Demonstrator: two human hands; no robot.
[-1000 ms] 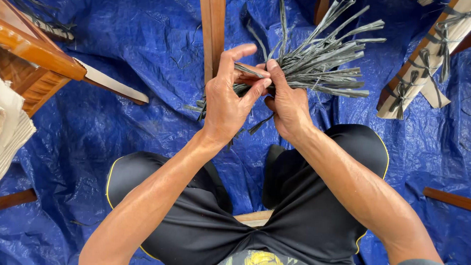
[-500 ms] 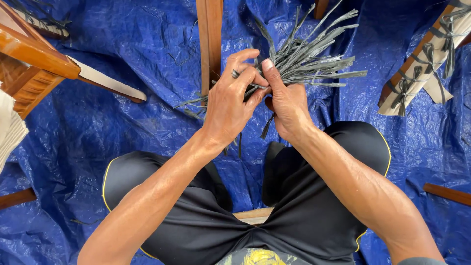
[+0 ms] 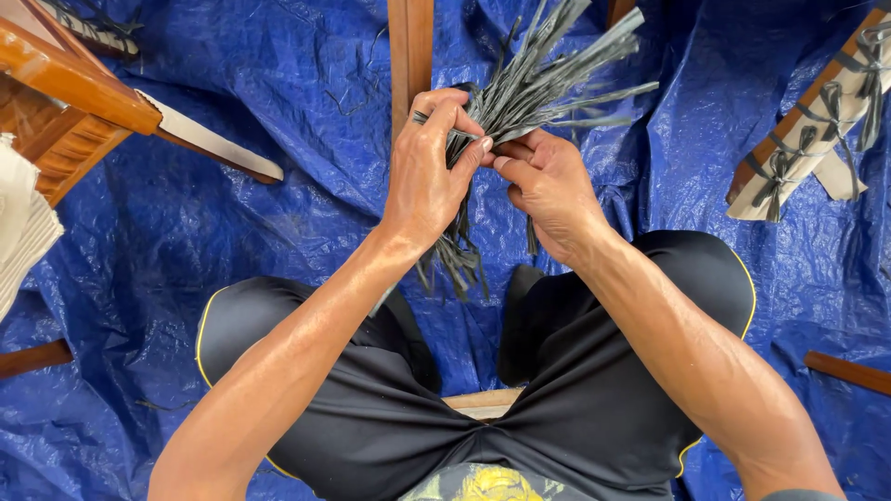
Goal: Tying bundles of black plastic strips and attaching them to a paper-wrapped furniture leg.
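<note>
Head view shows the left hand [image 3: 425, 176] and right hand [image 3: 549, 190] both closed around the middle of a bundle of thin flat grey-green strips [image 3: 548, 74], at upper centre of the frame. Its strips look light, soft and springy, fanning out loose, so the tight waist seems the best hold. Behind lies a crumpled blue plastic tarp [image 3: 260, 204].

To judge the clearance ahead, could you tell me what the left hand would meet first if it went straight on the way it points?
Probably the upright wooden slat just beyond the left hand, though depth is unclear.
</note>
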